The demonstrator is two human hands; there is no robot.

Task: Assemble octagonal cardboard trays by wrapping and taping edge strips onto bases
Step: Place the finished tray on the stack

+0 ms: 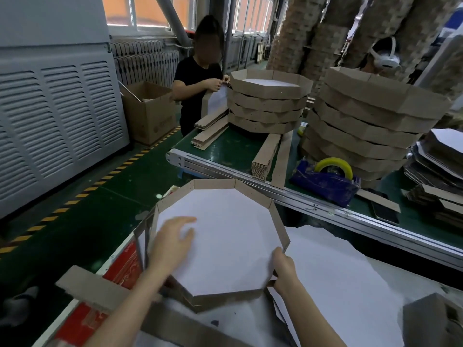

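Closest to us, our left hand (172, 246) lies flat with fingers spread, pressing on the white octagonal base (230, 241). Our right hand (284, 269) pinches the brown edge strip (278, 224) at the near-right corner, its fingertips hidden behind the wall. The strip's near-left run is blurred. The base rests on loose white sheets (338, 271). Beyond, on the green belt (233, 149), sit a blue tape dispenser (325, 186) and two tray stacks (268, 106). A worker in black (198, 78) handles something we cannot make out.
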